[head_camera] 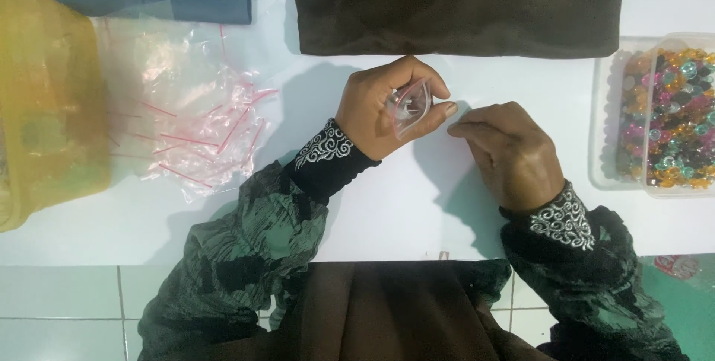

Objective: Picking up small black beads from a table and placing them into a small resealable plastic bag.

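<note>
Left hand (383, 108) gripping small bag (411, 110), right hand (509, 151) beside

Your left hand (383, 108) grips a small clear zip bag (412, 108) holding beads; your right hand (510, 154) rests fingertips-down just beside it on the white table (402, 205).

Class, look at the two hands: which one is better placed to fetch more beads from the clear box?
Probably the right hand. It lies beside the box of coloured beads and seems to hold nothing, though its fingertips are hard to see. The left hand is farther away and grips a small clear bag.
</note>
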